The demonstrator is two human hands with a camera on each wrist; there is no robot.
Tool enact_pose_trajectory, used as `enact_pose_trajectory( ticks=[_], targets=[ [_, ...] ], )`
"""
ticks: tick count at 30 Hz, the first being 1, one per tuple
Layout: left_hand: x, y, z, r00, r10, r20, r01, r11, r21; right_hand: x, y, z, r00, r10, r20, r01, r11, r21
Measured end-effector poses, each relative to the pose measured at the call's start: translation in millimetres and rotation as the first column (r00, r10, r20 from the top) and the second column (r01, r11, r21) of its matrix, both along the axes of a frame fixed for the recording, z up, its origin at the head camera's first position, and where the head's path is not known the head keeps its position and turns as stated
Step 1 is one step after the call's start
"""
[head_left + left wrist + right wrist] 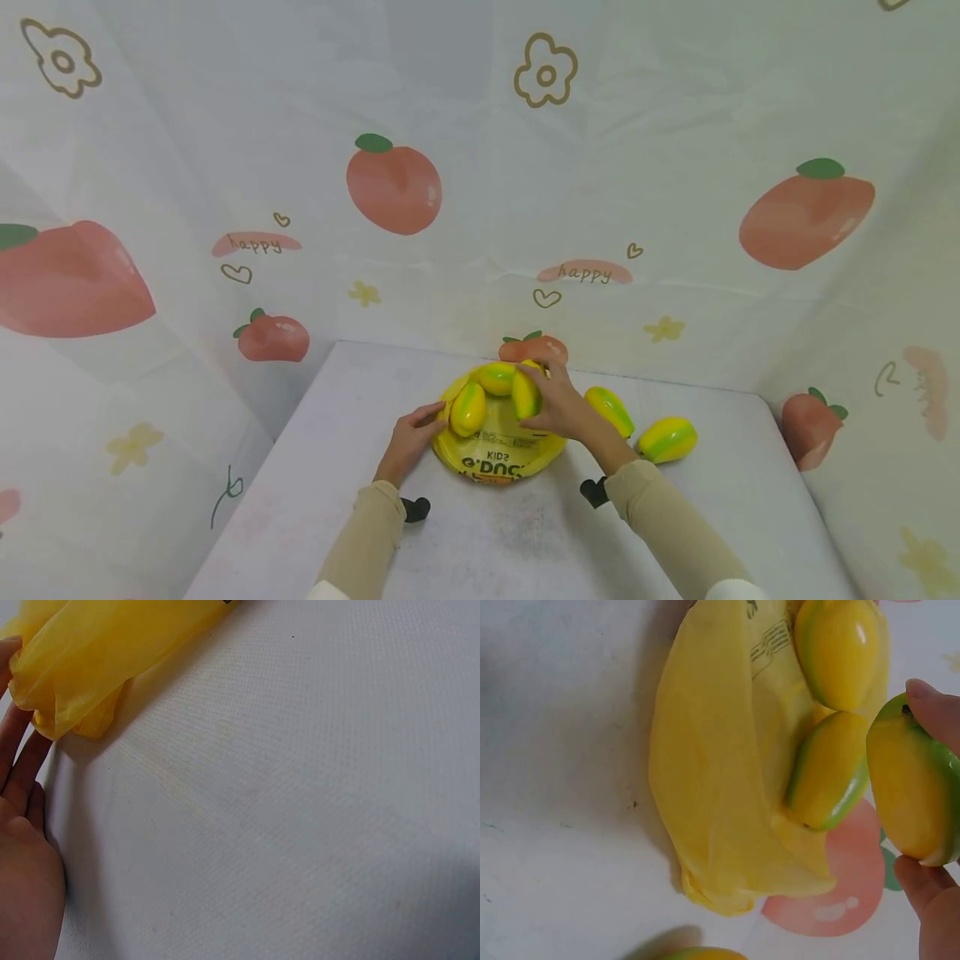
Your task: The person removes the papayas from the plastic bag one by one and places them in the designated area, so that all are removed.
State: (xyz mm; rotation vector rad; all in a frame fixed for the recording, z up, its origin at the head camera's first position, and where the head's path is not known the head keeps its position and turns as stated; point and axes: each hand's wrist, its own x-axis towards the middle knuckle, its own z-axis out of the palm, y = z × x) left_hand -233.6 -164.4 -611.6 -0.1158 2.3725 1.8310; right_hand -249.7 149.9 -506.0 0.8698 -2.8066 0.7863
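Note:
A yellow plastic bag point(491, 446) with dark printing lies spread open on the table. Two yellow-green mangoes point(469, 408) rest inside it, toward its far left side; they also show in the right wrist view as one mango point(840, 652) above another mango point(829, 771). My right hand point(558, 400) grips a third mango point(909, 787) between thumb and fingers, held above the bag's right part. On the left, my left hand point(408, 440) holds the bag's edge, its thumb and fingers on the thin yellow film point(82, 664). Some of its fingertips are hidden behind the bag.
Right of the bag, behind my right forearm, lie a mango point(611, 410) and another mango point(667, 440). The white table point(300, 500) meets hanging cloth point(480, 275) printed with fruit at its back and sides.

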Motion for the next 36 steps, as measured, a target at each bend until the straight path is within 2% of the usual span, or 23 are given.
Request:
enact_pose_trajectory(
  ticks=[4, 13, 21, 30, 36],
  targets=[
    [0.4, 0, 0.2, 1.000, -0.002, -0.010, 0.002, 1.000, -0.003, 1.8, 3, -0.3, 1.000, -0.019, -0.002, 0.019, 0.998, -0.056],
    [0.4, 0, -1.0, 1.000, -0.008, -0.013, 0.008, 1.000, 0.000, 10.5, 20, -3.7, 0.989, -0.121, 0.081, 0.131, 0.983, -0.126],
    [1.9, 0, 1.3, 1.000, -0.009, -0.012, 0.008, 1.000, -0.018, 20.9, 35, 2.1, 0.979, -0.171, 0.114, 0.189, 0.967, -0.173],
    [2.1, 1, 2.9, 1.000, -0.009, -0.009, 0.009, 1.000, -0.019, 30.8, 60, -0.1, 0.955, -0.245, 0.169, 0.278, 0.936, -0.217],
    [3.1, 1, 2.6, 1.000, -0.006, -0.019, 0.005, 1.000, -0.027, 35.2, 81, -2.0, 0.937, -0.303, 0.175, 0.337, 0.917, -0.216]
  ],
)
